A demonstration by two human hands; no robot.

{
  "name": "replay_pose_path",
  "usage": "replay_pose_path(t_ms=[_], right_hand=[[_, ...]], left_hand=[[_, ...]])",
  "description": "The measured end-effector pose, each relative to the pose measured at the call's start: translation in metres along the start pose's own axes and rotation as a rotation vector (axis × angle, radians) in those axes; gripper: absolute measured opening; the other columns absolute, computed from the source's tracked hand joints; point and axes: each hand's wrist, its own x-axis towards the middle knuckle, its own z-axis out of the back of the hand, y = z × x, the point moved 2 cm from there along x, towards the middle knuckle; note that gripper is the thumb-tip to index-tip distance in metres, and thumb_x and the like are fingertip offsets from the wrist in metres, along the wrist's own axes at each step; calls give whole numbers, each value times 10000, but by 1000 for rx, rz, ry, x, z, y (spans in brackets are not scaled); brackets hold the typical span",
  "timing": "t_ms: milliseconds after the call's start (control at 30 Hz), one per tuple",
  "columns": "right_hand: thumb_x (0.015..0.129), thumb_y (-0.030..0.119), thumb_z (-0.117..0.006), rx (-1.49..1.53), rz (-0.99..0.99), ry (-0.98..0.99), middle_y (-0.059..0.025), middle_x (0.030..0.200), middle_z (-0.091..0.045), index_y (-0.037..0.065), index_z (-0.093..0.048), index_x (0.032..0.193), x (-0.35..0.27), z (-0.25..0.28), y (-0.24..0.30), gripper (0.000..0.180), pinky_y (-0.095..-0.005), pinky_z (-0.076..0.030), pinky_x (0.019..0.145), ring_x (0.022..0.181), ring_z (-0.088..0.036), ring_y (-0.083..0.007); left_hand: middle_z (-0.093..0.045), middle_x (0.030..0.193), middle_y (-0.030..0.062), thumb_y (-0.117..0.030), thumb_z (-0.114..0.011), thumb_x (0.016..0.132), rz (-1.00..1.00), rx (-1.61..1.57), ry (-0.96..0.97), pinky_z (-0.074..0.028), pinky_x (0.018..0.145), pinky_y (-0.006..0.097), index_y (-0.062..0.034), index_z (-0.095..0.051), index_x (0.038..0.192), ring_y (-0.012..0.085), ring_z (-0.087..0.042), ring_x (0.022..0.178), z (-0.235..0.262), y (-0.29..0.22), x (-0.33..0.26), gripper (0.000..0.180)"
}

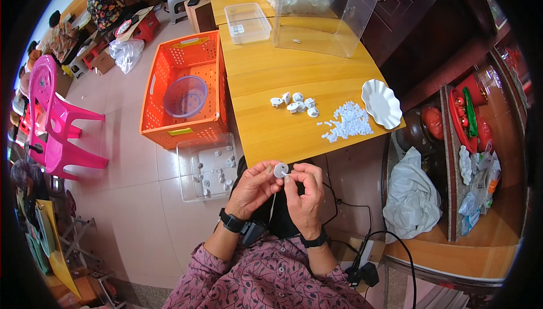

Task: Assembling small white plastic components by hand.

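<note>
Just off the near edge of the yellow table (260,134), my left hand (251,193) pinches a small round whitish disc (280,169) with a dark spot on its face. The fingertips of my right hand (306,199) are closed at the disc's lower right edge, on a tiny white piece (285,175) whose shape is too small to make out. Ahead on the tabletop lie several white rounded plastic parts (297,106). To their right spreads a heap of tiny white pieces (349,122), beside a white scalloped dish (380,104).
Left of the table stands an orange crate (150,114) holding a purple basket (186,97). A clear bin (184,187) with small parts sits on the floor below. Farther back are clear containers (247,22). Cables (370,232) and shelving (451,207) lie right; people sit far left.
</note>
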Motion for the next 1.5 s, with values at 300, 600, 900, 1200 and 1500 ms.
replay_pose_path(t_ms=[300,600,900,1200,1500], right_hand=[[847,20,-680,-6,-5,-6,-160,1038,-589,5,-594,879,-1,-1,1,92,-401,-507,829,969,-608,-302],[825,11,-686,-77,36,-11,-168,1047,-581,11,-577,872,-1,-1,6,118,-407,-508,816,961,-605,-316],[801,-1,-694,-132,58,10,-159,1047,-575,16,-559,875,-2,-1,2,155,-425,-487,824,960,-591,-331],[795,5,-692,-180,65,48,-161,1047,-570,24,-540,883,-3,-1,0,176,-440,-473,823,956,-581,-347],[851,11,-673,48,-45,53,-166,1018,-590,6,-575,910,-1,0,6,114,-408,-511,774,910,-618,-319]], left_hand=[[-668,1106,102,-83,-615,974,-23,9,-13,-599,808,296,6,-610,1198,172,-678,921,2,3,-1,241],[-678,1110,91,-71,-620,968,-39,113,-52,-550,878,332,-27,-638,1163,173,-654,985,0,3,-3,201],[-686,1106,94,-55,-640,956,-88,245,-67,-559,854,294,-5,-646,1153,162,-663,973,-5,1,-5,204],[-685,1085,93,-56,-634,961,-130,399,-66,-554,850,280,9,-649,1146,146,-657,957,-10,1,-6,197],[-678,1110,101,-65,-616,973,-105,271,-68,-566,835,283,10,-637,1162,152,-660,942,-8,2,-9,204]])
